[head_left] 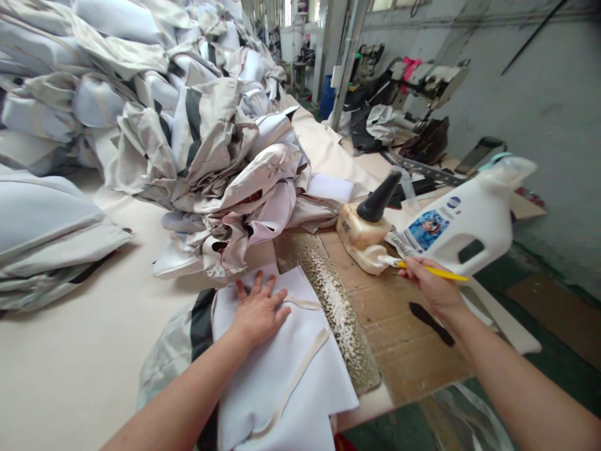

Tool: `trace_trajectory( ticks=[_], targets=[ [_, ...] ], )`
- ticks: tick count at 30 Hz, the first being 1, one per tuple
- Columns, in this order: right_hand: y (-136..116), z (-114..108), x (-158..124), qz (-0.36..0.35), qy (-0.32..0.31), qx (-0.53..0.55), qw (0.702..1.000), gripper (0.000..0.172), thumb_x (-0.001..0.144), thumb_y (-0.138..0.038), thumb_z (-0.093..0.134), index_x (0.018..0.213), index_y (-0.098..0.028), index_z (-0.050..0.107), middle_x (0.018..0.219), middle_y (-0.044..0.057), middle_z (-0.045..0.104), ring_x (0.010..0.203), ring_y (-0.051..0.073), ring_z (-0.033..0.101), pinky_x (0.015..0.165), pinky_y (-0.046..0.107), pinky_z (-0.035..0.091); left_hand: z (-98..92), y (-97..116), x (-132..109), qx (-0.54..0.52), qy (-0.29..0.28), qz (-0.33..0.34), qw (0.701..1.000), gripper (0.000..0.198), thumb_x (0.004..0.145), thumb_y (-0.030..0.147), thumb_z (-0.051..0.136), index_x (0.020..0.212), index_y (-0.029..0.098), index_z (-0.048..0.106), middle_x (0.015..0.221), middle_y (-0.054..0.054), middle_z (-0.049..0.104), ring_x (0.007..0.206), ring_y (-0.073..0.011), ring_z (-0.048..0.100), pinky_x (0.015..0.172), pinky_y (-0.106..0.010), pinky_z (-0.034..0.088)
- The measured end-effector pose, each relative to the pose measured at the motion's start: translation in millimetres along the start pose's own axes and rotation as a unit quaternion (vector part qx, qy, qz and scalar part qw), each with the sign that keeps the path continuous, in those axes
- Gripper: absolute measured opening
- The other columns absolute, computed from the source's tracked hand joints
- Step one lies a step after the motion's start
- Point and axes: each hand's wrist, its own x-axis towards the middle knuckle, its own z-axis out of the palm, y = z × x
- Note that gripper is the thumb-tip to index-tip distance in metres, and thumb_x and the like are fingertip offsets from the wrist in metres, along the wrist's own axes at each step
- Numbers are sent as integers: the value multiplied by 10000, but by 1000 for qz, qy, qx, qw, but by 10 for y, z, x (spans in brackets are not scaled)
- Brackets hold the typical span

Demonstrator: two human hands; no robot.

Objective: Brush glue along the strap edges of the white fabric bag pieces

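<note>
My left hand (260, 308) lies flat with spread fingers on a white fabric piece (282, 369) that carries beige strips and has a dark band and grey cloth along its left side. Under the piece's right edge runs a long board (345, 319) crusted with dried white stuff. In my right hand (434, 285) is a yellow-handled brush (446, 273), its bristle end at the whitish mouth of a cut-open plastic container (364, 235). A black cone-shaped nozzle (380, 195) stands on that container. A dark flat blade-like tool (431, 324) rests on the cardboard near my right wrist.
A big white jug (474, 213) with a blue label lies tilted at the right. Cardboard (389, 338) covers the table's right side. Grey and white sewn pieces (197, 138) are heaped at the back left. A sewing machine (432, 81) stands by the wall.
</note>
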Motion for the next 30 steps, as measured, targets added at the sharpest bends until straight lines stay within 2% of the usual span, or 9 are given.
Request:
trace_trajectory(
  ticks=[4,9,11,13,15,19,21,26,30],
  targets=[
    [43,50,-18,13,8,-13,1000,334,638,-415,699,845,-165,621,658,6,587,636,145,561,610,247,461,6,11,-5,3,8,1,1000,443,846,565,327,1223,396,488,1423,-45,359,1367,-335,119,978,-685,-109],
    [15,-63,-41,19,22,-35,999,280,621,-355,664,807,-152,611,686,28,607,583,148,553,552,257,457,-39,39,-28,11,4,-8,1000,457,845,552,348,1268,398,430,1440,-18,328,1368,-310,133,998,-689,-67],
    [-2,-83,-12,9,26,-44,999,282,640,-353,643,843,-162,598,666,19,604,584,153,559,561,262,457,-92,17,-33,23,18,-17,999,460,863,524,322,1292,378,402,1464,-5,279,1372,-278,137,1050,-640,24],
    [-15,-83,2,-7,17,-58,998,326,669,-380,631,923,-178,593,712,24,623,655,176,587,631,288,474,-159,-49,-23,41,43,-35,998,465,888,482,270,1294,311,419,1473,-25,257,1365,-247,172,1092,-524,146],
    [-33,-83,-26,-27,-13,-94,995,364,672,-415,644,960,-195,613,810,37,644,768,209,599,734,327,474,-229,-157,8,52,51,-64,995,497,897,464,235,1303,239,411,1442,-78,317,1326,-243,274,1070,-422,258],
    [-107,-143,-162,-91,-79,-228,966,321,700,-450,619,925,-225,664,934,34,653,890,235,580,824,345,446,-347,-387,101,32,-17,-168,985,626,856,571,263,1372,216,281,1312,-140,477,1162,-304,483,928,-424,400],
    [-139,-186,-194,-107,-81,-269,954,289,724,-439,587,911,-235,668,913,22,658,871,225,587,811,338,452,-406,-432,138,16,-45,-193,980,629,829,605,303,1332,229,338,1285,-130,503,1124,-306,510,884,-408,424],
    [-70,-230,-69,-127,-30,-227,965,267,726,-390,605,950,-255,658,953,7,648,916,213,581,863,333,442,-578,-274,270,35,-21,-133,990,421,834,551,356,1104,258,491,1081,-52,596,992,-239,567,775,-331,455],
    [55,-277,-26,-161,-160,-250,941,298,775,-411,571,1034,-277,631,1074,2,613,1038,222,530,972,372,367,-595,-75,440,68,-1,-91,994,355,844,483,368,987,214,551,981,-70,586,887,-236,582,715,-349,470]
  ],
)
